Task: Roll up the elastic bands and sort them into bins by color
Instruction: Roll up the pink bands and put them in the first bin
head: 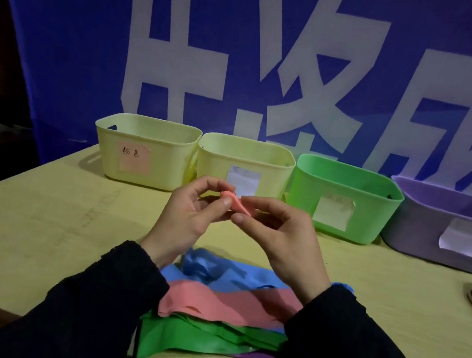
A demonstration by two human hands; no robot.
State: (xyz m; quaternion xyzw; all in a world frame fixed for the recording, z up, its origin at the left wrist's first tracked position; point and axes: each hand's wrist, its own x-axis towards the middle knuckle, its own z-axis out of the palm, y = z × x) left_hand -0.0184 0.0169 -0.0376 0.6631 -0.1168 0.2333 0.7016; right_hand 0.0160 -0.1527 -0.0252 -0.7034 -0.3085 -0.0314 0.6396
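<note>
The left hand (pixel 190 215) and the right hand (pixel 278 236) are meeting above the middle of the table (pixel 31 221), both raised off its surface. Between them they are holding a small pink band (pixel 235 202): the left thumb and curled fingers are pinching its rolled end, while the right thumb and forefinger are pinching the flatter tail just beside it. The band is sitting at the fingertips of both hands, clear of the table and in front of the bins.

Below the wrists, a loose heap of bands is lying on the table near its front edge: a blue band (pixel 230 272) farthest back, a pink strip (pixel 222 302) across it, a green band (pixel 194 335) nearest the person, and a sliver of purple band (pixel 257 356) peeking out under the green. Dark sleeves (pixel 100 297) are covering both forearms and partly hiding the heap.

Along the back of the table four bins are standing in a row, close together: a yellow bin with a pink label (pixel 145 150), a second yellow bin (pixel 244 161), a green bin (pixel 345 198) and a purple bin (pixel 452 229). A blue banner (pixel 82 25) with large white characters is hanging behind them.
</note>
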